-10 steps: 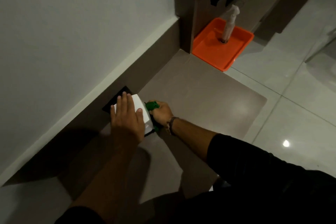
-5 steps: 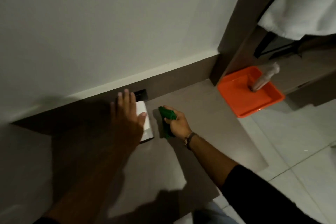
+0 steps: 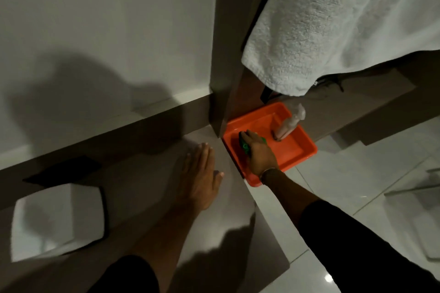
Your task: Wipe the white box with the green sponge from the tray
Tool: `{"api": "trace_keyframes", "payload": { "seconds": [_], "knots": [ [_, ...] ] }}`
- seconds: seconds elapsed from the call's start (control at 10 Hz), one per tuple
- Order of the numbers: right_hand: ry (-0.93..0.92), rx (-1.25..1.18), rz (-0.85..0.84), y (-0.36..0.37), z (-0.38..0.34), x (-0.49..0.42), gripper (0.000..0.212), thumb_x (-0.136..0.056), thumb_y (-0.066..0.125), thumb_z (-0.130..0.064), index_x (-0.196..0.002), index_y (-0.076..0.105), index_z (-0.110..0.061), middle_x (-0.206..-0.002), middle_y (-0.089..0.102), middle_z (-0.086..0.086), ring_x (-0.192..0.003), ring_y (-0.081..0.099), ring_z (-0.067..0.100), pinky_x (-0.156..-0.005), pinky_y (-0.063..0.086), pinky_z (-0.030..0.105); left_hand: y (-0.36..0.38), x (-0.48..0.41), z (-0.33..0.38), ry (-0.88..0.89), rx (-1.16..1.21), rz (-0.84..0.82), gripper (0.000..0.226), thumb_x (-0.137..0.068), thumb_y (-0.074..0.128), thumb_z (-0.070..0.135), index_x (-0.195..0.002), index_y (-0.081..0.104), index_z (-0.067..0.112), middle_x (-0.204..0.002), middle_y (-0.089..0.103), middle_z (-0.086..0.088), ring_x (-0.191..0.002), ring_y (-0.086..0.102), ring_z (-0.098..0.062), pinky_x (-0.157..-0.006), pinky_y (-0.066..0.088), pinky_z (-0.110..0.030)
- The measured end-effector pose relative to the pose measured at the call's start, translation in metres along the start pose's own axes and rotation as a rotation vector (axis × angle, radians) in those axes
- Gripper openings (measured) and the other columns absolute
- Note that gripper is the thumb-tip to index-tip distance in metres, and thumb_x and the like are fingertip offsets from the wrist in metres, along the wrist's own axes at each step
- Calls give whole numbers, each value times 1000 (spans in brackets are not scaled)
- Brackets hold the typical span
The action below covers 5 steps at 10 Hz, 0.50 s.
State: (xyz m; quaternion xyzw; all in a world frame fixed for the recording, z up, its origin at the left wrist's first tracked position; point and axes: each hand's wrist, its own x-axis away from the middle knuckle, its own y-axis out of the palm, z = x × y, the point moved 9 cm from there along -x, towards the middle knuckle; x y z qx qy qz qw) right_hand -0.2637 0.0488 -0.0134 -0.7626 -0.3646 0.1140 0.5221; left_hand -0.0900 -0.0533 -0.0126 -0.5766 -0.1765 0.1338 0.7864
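Note:
The white box (image 3: 57,219) sits on the brown floor mat at the lower left, with nothing touching it. My left hand (image 3: 200,173) hovers flat and open over the mat, to the right of the box, holding nothing. My right hand (image 3: 258,152) reaches into the orange tray (image 3: 300,150) by the door frame, its fingers closed over the green sponge (image 3: 244,144), which rests low on the tray's left side. Most of the sponge is hidden under my fingers.
A pale spray bottle (image 3: 289,122) stands in the tray's far right part. A white towel (image 3: 333,21) hangs above the tray. A dark flat object (image 3: 64,169) lies behind the box by the skirting. Glossy white tiles lie to the right.
My right hand carried the sponge away from the box, rightward into the orange tray. My left hand lifted off the box and moved right. The view swung toward the tray.

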Motion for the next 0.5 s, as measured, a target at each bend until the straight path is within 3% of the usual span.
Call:
{"api": "trace_keyframes", "payload": {
  "seconds": [0.1, 0.2, 0.4, 0.5],
  "knots": [
    [-11, 105, -7, 15, 20, -22, 61, -96, 51, -18, -154, 34, -18, -163, 31, 14, -151, 24, 37, -124, 22, 46, 18, -14, 1, 10, -71, -2, 80, -104, 31, 60, -168, 23, 14, -178, 24, -12, -164, 23, -34, -131, 29, -58],
    [-31, 260, -92, 45, 42, -33, 59, -102, 36, -31, -158, 23, -17, -167, 22, 12, -154, 13, 39, -125, 13, 50, 42, -19, -3, 8, -95, -6, 82, -103, 35, 60, -169, 14, 16, -179, 19, -9, -166, 16, -30, -134, 18, -55],
    [-85, 326, -210, 72, 54, -27, 98, -85, 56, -34, -160, -6, -20, -169, -9, 8, -155, -11, 37, -122, -4, 51, 44, -17, -8, 10, -80, 19, 83, -104, 39, 58, -170, 12, 16, -180, 13, -8, -167, 10, -28, -134, 19, -55],
    [-109, 300, -197, 63, 50, -23, 104, -81, 58, -39, -160, -7, -22, -168, -11, 7, -155, -12, 35, -123, -3, 51, 41, -14, -3, 8, -80, 25, 83, -103, 39, 59, -169, 15, 15, -180, 15, -8, -167, 14, -28, -134, 21, -55]
  ]
}}
